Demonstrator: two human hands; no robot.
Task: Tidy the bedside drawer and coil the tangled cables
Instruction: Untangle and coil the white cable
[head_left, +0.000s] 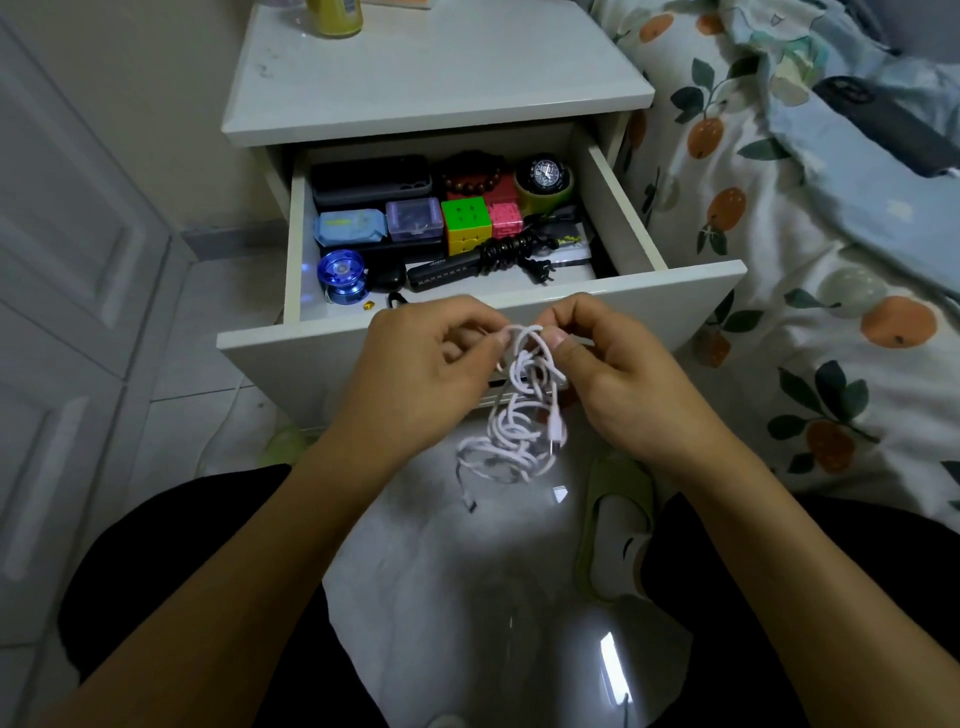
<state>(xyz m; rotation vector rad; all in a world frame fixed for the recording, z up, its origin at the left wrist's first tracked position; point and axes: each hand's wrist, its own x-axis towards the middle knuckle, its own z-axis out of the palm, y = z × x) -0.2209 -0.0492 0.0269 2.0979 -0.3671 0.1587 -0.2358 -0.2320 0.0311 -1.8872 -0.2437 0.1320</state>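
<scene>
While tangled white cable (519, 410) hangs in front of open drawer (467, 322), pinched at top by left hand (421, 364) and right hand (618, 374): find plug end (556, 428), feed back through loops. No yanking; probably tightens knots. Coil after.

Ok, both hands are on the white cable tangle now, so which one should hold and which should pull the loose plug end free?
Probably right pulls: the right hand pinches beside the dangling plug on the white cable, while the left hand pinches the top loop and can hold.
</scene>
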